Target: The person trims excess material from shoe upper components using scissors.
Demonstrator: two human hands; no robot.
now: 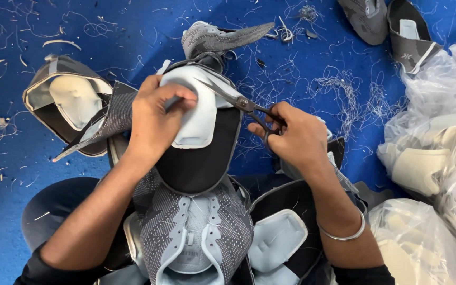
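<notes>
My left hand (157, 119) grips the heel end of a grey knitted shoe upper (196, 158), fingers pressed on its pale foam heel pad (199, 113). My right hand (296, 140) holds small scissors (238, 100) by the handles, blades pointing left onto the top edge of the pad. The upper lies over my lap, black lining facing up, its grey knit toe part (191, 232) toward me.
Another upper (72, 105) lies open at the left on the blue floor (38, 174), more at the top right (391, 24) and one in my lap (281, 237). Clear plastic bags (439, 132) of pale foam parts sit at the right. Thread scraps litter the floor.
</notes>
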